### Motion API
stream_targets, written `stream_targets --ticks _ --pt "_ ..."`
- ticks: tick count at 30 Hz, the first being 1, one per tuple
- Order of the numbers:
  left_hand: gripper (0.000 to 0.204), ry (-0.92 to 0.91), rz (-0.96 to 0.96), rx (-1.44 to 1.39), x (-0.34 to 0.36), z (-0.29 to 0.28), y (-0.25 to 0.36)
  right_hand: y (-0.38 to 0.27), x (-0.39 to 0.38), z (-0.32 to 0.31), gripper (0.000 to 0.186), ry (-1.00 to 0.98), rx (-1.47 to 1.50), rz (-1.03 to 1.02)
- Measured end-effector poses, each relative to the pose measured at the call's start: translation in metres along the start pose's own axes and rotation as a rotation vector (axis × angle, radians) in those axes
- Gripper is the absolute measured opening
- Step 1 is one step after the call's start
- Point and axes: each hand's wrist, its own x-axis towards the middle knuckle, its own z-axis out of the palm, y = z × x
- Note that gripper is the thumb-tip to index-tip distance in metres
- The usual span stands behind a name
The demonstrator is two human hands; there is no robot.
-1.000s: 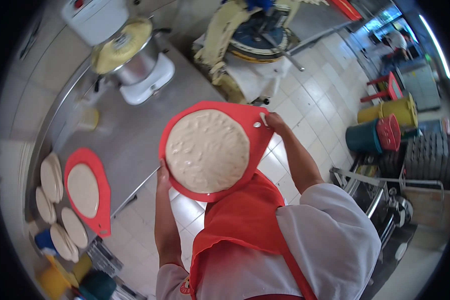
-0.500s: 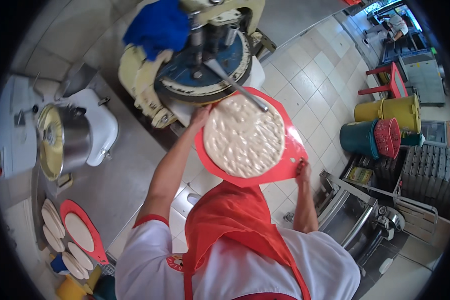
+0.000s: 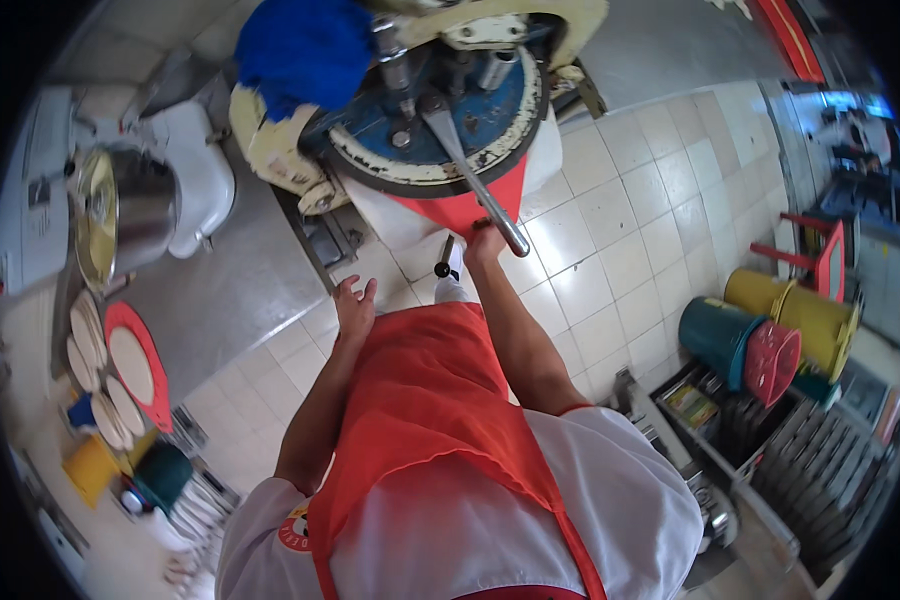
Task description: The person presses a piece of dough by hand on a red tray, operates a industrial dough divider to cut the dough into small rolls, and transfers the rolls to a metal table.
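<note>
My right hand point(image 3: 484, 243) grips the near end of a red paddle-shaped board point(image 3: 442, 211). Most of that board lies under the round head of a dough press point(image 3: 395, 168), where the dough that was on it is out of sight. The press head is blue with a worn cream rim, and a metal lever point(image 3: 468, 175) slants from it past my right hand. Below the press and to the left, my left hand point(image 3: 354, 308) is empty, its fingers apart and touching nothing.
A blue cloth point(image 3: 300, 55) sits on the press's left side. Left is a steel table point(image 3: 200, 320) with a mixer bowl point(image 3: 130, 215); beyond, another red board point(image 3: 155, 390) carries flat dough beside several pale discs. Green point(image 3: 712, 340) and yellow point(image 3: 815, 320) bins stand right.
The red board with the dough has slid forward under the press head. My left hand has let go and drawn back, while my right hand has moved left and forward with the board.
</note>
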Motion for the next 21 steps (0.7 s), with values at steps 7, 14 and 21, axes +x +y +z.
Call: stream_targets --ticks 7,14,21 --pt "0.049 0.012 -0.117 -0.065 -0.02 -0.02 -0.012 0.026 0.013 -0.022 0.022 0.066 -0.065 -0.08" --pt "0.039 -0.1 -0.184 -0.31 -0.028 -0.076 -0.091 -0.007 0.057 -0.033 0.038 -0.407 -0.408 -0.158" --pt "0.046 -0.067 -0.062 -0.461 -0.052 -0.182 -0.247 0.042 -0.022 -0.083 0.065 0.055 -1.161 -0.493"
